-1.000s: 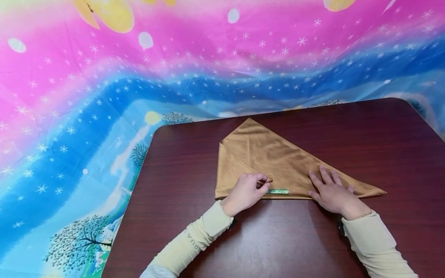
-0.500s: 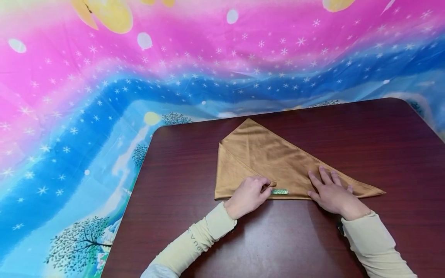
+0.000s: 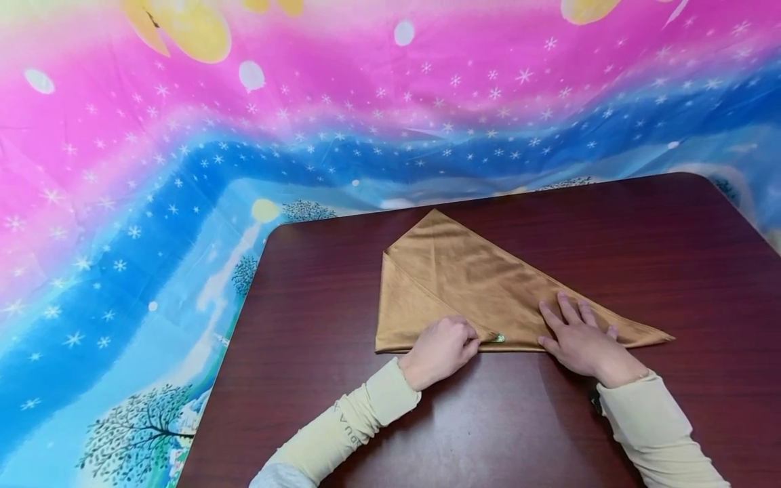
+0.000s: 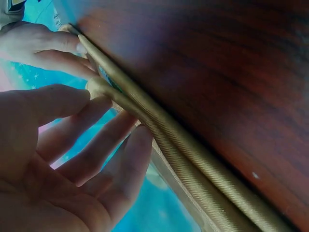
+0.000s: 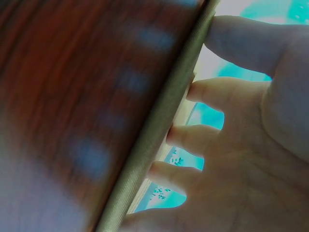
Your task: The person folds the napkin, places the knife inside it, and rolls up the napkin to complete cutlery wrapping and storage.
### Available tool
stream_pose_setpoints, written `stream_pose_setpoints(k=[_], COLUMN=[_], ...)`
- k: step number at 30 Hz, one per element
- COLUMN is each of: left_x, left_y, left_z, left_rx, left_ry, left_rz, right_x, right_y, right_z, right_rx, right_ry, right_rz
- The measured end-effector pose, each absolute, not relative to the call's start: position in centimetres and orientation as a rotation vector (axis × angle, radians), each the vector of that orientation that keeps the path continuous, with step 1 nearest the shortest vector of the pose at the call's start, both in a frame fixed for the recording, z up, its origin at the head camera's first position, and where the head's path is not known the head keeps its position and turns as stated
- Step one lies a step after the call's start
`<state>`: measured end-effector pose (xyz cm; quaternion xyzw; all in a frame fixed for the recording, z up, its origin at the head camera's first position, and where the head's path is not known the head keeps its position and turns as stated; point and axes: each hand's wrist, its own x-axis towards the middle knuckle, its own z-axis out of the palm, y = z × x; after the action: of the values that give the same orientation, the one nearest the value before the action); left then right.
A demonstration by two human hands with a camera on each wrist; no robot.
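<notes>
A golden-brown satiny cloth (image 3: 470,271) lies folded on the table, its pointed end to the right. My left hand (image 3: 441,347) pinches the tip of a folded-over flap (image 3: 410,305) near the front edge. In the left wrist view, the thumb and fingertips hold the cloth's corner (image 4: 99,88), raised a little. A small green glittery strip (image 3: 500,338) peeks out beside that tip; the flap and hand hide the rest. My right hand (image 3: 579,344) presses the cloth's right part with spread, straight fingers (image 5: 193,140).
A dark red-brown wooden table (image 3: 323,285) with rounded corners carries the cloth. Behind and to the left hangs a pink and blue backdrop (image 3: 342,74) printed with snowflakes and trees. Cream sleeves (image 3: 390,393) cover both forearms.
My left hand has moved slightly right and toward me, drawing the flap's tip over most of the green strip. The right hand has stayed in place on the cloth.
</notes>
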<state>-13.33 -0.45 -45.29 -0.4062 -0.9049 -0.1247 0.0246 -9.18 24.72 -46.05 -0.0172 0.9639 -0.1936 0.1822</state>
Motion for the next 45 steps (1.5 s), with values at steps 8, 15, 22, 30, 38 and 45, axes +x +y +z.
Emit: stream_pose_setpoints(k=[8,15,22,30,38,45], left_x=[-13.3,-13.1,-12.7,-12.1,-11.7,-11.8], left_y=[-0.8,-1.0,-1.1,-1.5,-3.6,-7.3], left_z=[-45.5,-45.8,-45.8,-45.5,-44.7,-44.3], left_rx=[-1.35,-1.412,-1.436,-1.456,-1.42,-1.232], left_ry=[-2.782,-2.781,-2.789,-2.79,-2.875,-2.966], left_rz=[-0.356,-0.221,-0.123,-0.05,-0.042,0.011], right_x=[-9.1,-9.1,-9.1,-9.2,-9.3,-9.3], right_y=[24.7,24.7,24.8,24.8,25.0,25.2], right_z=[-46.1,-46.1,-46.1,-46.0,-46.0,-46.2], right_rx=[-0.045,-0.047,-0.046,-0.053,-0.061,-0.118], right_ry=[2.723,2.729,2.718,2.725,2.754,2.847], right_rz=[-0.546,-0.553,-0.564,-0.569,-0.548,-0.427])
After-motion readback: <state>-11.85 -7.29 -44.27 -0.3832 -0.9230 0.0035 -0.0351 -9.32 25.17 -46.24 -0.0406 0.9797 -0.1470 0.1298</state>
